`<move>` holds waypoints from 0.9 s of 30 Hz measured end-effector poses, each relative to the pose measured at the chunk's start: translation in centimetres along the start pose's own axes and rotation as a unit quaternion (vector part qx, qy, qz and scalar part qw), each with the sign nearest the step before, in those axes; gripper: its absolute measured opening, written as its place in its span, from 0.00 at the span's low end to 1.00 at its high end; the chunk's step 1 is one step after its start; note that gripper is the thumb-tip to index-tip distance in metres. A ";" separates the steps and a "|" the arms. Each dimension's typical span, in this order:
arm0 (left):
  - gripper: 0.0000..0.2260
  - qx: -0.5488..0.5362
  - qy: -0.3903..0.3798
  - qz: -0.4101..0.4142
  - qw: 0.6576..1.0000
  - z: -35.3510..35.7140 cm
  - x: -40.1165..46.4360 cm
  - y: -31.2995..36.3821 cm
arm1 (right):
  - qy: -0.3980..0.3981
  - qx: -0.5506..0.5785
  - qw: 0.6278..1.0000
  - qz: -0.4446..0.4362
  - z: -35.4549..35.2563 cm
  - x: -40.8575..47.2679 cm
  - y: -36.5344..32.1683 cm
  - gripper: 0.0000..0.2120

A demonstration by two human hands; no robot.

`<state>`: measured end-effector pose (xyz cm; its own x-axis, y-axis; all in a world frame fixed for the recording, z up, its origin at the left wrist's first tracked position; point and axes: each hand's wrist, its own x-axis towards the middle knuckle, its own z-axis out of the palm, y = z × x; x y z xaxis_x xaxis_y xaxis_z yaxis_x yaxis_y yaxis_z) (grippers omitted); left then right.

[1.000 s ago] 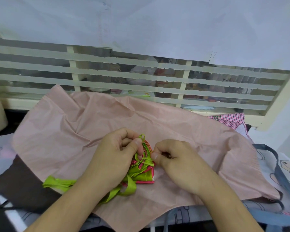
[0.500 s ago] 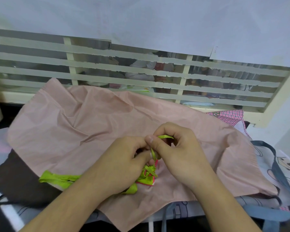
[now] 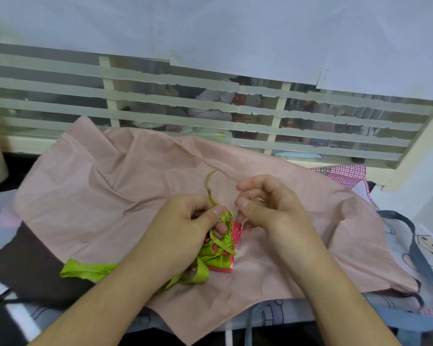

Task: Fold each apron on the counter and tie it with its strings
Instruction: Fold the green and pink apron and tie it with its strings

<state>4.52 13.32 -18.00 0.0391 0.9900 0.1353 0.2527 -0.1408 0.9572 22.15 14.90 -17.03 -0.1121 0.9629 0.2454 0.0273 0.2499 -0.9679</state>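
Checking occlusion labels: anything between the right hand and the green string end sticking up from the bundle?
Nothing visible. The right hand sits beside the loose green string end, bare pink cloth behind the gap. The left hand pinches that string at the folded bundle.

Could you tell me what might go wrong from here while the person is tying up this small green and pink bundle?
The thin string end sticks up loose beside the left hand; with the right hand apparently not gripping it, the knot may slacken. The folded apron bundle is pinned only by the left fingers, so it could spring open. The wide green strap trails sideways and could snag.
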 end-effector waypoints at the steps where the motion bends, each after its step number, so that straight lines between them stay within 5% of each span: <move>1: 0.15 -0.008 0.003 -0.003 1.000 -0.1 0.0 0.0 | -0.013 -0.053 0.999 -0.004 0.1 -0.1 0.1 0.10; 5: 0.12 -0.018 -0.008 -0.017 1.000 -0.2 0.0 0.0 | -0.029 -0.174 0.984 -0.016 0.7 -0.3 0.3 0.07; 19: 0.03 -0.083 -0.016 -0.028 0.996 -0.8 0.4 -0.3 | -0.045 -0.148 0.988 0.005 0.3 -0.4 -0.3 0.10; 27: 0.12 -0.083 -0.030 -0.010 0.996 -0.7 0.0 -0.1 | -0.072 -0.197 0.977 -0.033 0.7 -0.8 -0.7 0.10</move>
<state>3.81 13.30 -17.90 0.0946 0.9900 0.1048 0.0914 -0.1135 0.9893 21.48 13.89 -16.57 -0.2653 0.9257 0.2697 0.3914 0.3591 -0.8473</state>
